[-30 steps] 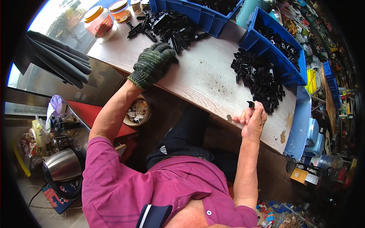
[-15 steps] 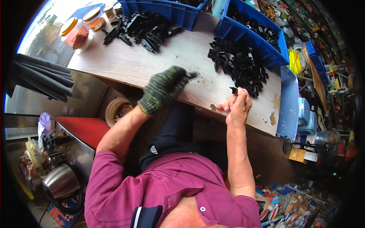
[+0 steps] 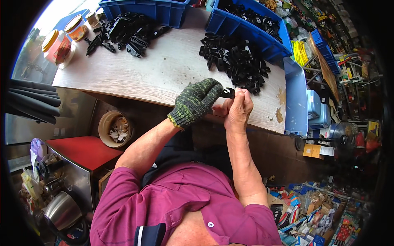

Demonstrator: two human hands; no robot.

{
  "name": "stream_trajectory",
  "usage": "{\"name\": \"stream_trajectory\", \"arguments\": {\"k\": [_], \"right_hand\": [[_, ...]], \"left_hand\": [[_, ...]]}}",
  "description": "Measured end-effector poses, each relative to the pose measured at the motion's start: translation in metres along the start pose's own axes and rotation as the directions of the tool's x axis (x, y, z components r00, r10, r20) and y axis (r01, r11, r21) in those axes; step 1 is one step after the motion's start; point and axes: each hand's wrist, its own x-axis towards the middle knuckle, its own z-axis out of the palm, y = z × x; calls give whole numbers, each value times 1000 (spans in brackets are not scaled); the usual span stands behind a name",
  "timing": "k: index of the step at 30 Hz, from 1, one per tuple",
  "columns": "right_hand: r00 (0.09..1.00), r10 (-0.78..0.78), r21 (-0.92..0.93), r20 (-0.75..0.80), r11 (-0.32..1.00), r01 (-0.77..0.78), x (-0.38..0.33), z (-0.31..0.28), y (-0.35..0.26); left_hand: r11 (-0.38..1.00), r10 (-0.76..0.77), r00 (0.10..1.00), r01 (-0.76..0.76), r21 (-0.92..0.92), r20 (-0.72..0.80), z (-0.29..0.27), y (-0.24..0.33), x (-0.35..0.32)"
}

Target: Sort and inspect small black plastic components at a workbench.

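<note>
My left hand (image 3: 197, 100), in a dark green and black knitted glove, is closed in a pinch on a small black plastic part (image 3: 227, 93) above the table's front edge. Bare, my right hand (image 3: 238, 110) meets it from the right, its thumb and fingertips pinched at the right end of the black plastic. Where one piece ends and another begins between my fingers is too small to make out. Just beyond my right hand lies a heap of small black plastic parts (image 3: 236, 59). Farther left is a second heap of longer black plastic parts (image 3: 131, 33).
Blue crates (image 3: 168, 14) line the back of the pale wooden table (image 3: 164, 74); the right-hand blue crate (image 3: 269, 43) holds more black parts. Lidded jars (image 3: 57, 47) stand at the far left corner. Below the table sits a round bin (image 3: 107, 133), near a red-topped cabinet (image 3: 84, 151).
My two hands have come together, the left moving right and the right staying pinched, so the black parts they held apart now meet. The whole view has shifted slightly.
</note>
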Motion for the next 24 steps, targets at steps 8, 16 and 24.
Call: {"name": "stream_trajectory", "arguments": {"k": [8,16,24], "right_hand": [[976,-219,-166,0,962,215,7,-15,18],[998,-33,46,-57,998,36,7,-13,1],[842,69,133,-535,991,4,63,-72,-54]], "left_hand": [[978,-210,950,199,-68,-230,48,21,-2],[957,-250,942,206,-204,-222,16,-3,12],[795,-31,996,75,602,-83,-16,-18,74]]}}
